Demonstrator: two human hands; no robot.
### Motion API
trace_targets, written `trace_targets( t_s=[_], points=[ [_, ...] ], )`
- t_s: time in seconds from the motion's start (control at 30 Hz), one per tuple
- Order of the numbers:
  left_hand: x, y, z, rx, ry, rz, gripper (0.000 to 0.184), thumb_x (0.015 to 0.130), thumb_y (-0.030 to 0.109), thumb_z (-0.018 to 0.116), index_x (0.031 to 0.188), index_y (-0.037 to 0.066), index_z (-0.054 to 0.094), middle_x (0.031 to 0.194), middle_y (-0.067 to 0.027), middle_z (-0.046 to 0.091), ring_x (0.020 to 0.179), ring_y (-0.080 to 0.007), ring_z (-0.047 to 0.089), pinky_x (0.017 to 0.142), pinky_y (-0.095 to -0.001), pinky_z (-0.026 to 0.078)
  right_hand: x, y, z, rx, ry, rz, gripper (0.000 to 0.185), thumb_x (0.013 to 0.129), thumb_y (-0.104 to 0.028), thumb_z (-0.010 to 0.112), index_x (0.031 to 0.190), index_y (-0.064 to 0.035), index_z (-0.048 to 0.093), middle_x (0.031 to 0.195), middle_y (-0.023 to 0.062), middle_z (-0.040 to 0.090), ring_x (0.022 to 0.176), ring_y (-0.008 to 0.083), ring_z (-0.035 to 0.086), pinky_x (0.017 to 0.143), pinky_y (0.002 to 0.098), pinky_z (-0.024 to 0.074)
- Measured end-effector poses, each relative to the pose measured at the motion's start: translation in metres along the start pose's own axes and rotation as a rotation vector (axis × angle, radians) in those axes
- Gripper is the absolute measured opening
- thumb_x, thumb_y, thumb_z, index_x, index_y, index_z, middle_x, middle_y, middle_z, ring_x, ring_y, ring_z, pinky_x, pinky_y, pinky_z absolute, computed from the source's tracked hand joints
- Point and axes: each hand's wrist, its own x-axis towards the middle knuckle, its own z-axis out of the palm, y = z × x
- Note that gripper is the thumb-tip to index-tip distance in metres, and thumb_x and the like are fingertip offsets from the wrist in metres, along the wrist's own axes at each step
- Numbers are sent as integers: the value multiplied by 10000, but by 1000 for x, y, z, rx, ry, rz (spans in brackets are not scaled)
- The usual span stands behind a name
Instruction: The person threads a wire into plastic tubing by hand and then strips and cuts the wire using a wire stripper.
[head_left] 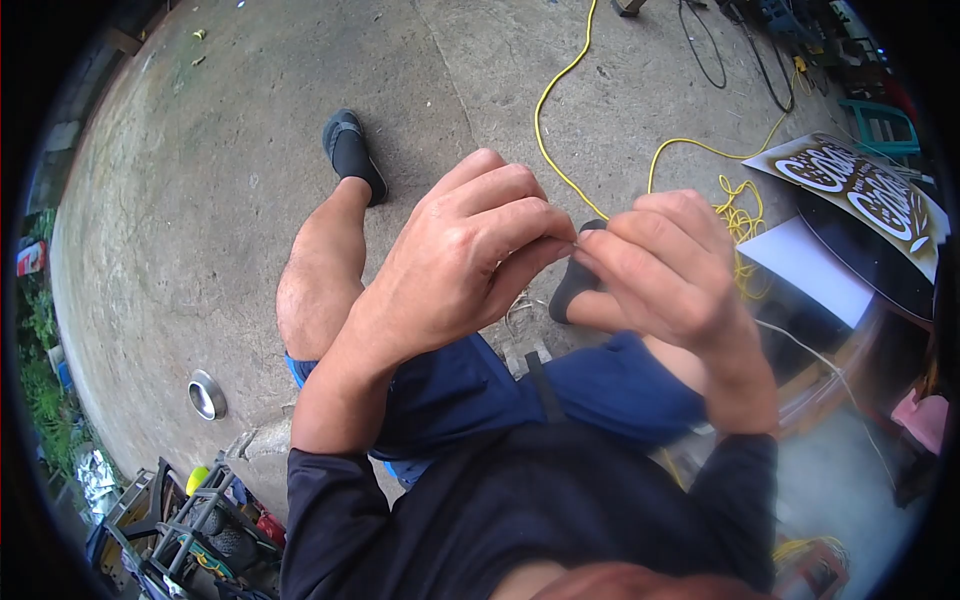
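My left hand (470,255) is raised in front of my body, fingers curled and thumb pressed to the forefinger. Facing it, my right hand (665,265) is closed in a similar pinch. The fingertips of both hands meet or nearly meet above my dark shoe (572,283). Whatever lies between them, if anything, is too small to make out. Below the hands are my dark blue shorts (450,390) with a black strap (545,387) hanging over them.
A yellow cord (540,110) runs across the concrete floor (230,200) to a tangle at the right. Printed boards (850,180) lean there. A metal bowl (207,395) sits at the left, near a rack of tools (190,530). A green plastic chair (880,125) stands far right.
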Motion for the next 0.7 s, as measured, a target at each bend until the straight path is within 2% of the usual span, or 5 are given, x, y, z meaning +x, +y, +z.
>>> trace_targets(
  t_s=[0.2, 0.27, 0.5, 0.57, 0.7],
  points=[
    [0, -3, 4, 169, 113, 168, 203, 708, 40, 798, 886, 59, 702, 789, -45, 608, 718, -226, 558, 620, -341, 451, 1, -12, 0, 285, -60, 430, 71, 812, -35, 736, 814, -20, 666, 756, 49, 638, 676, 164, 582, 591, 302, 439],
    [-1, -4, 6, 243, 128, 200, 205, 705, 42, 798, 884, 60, 701, 786, -41, 606, 713, -224, 560, 619, -340, 450, 5, -18, -5, 896, -143, 1158, 98, 919, -72, 668, 849, -4, 667, 765, -2, 629, 695, 83, 545, 613, 260, 422],
    [-1, -5, 5, 202, 161, 180, 185, 734, 37, 799, 894, 62, 709, 785, -38, 632, 713, -195, 570, 622, -337, 454, -6, -5, 2, 1417, -125, 1261, 226, 1000, -192, 602, 914, 9, 656, 775, -48, 584, 761, 39, 506, 691, 189, 397],
    [-2, -4, -1, -20, 150, -15, 159, 776, 47, 796, 914, 56, 718, 813, -39, 664, 733, -169, 590, 637, -317, 471, 0, -8, -1, 815, 160, 1010, 246, 1012, -220, 598, 942, 10, 650, 769, -56, 561, 760, 45, 495, 695, 192, 396],
    [-3, -1, 6, -854, 280, -546, 134, 920, 109, 745, 1004, 5, 729, 800, -52, 711, 714, -100, 631, 640, -233, 489, -6, 14, -16, 599, 248, 919, 237, 1013, -220, 607, 975, 11, 646, 773, -49, 565, 753, 49, 502, 693, 202, 409]
  ],
)
